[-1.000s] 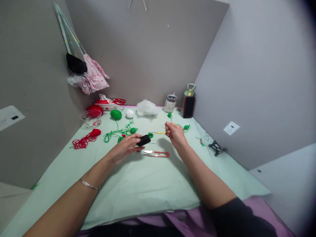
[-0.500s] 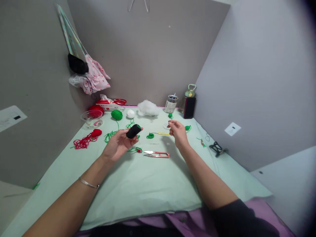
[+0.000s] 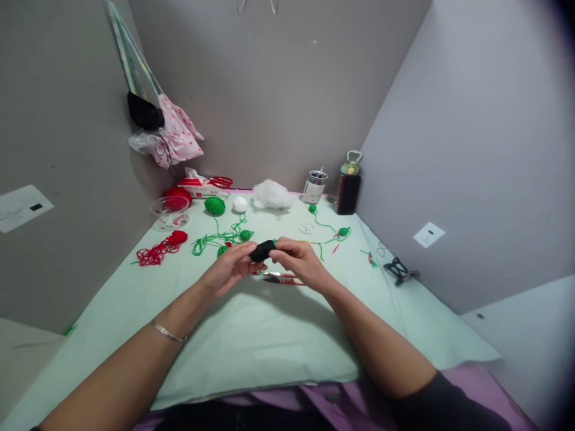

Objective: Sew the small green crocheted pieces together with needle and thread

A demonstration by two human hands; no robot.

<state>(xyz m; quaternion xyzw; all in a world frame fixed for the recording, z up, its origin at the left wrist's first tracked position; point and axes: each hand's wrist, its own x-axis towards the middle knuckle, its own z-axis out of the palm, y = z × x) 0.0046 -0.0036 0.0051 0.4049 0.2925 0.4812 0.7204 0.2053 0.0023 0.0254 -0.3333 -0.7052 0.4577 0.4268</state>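
A spool of black thread (image 3: 262,251) with a green end is held between my two hands over the middle of the table. My left hand (image 3: 230,266) is closed around its left end. The thumb and fingers of my right hand (image 3: 299,258) grip its right end. Just below, thread snips (image 3: 278,279) with red handles lie partly behind my right hand. Close behind my left hand are a small green crocheted piece (image 3: 245,235) and tangled green yarn (image 3: 204,242). A yellow-handled tool is almost fully hidden behind my right hand.
Red yarn (image 3: 155,254), a clear tub (image 3: 169,214), a green yarn ball (image 3: 214,206), a white ball (image 3: 239,205) and white stuffing (image 3: 271,195) line the left and back. A pen tin (image 3: 314,188), a bottle (image 3: 353,163) and a dark phone (image 3: 348,194) stand at back right.
My right hand has come left and down from above the table to the spool, and now grips its right end. My left hand has moved the spool slightly right and lower.
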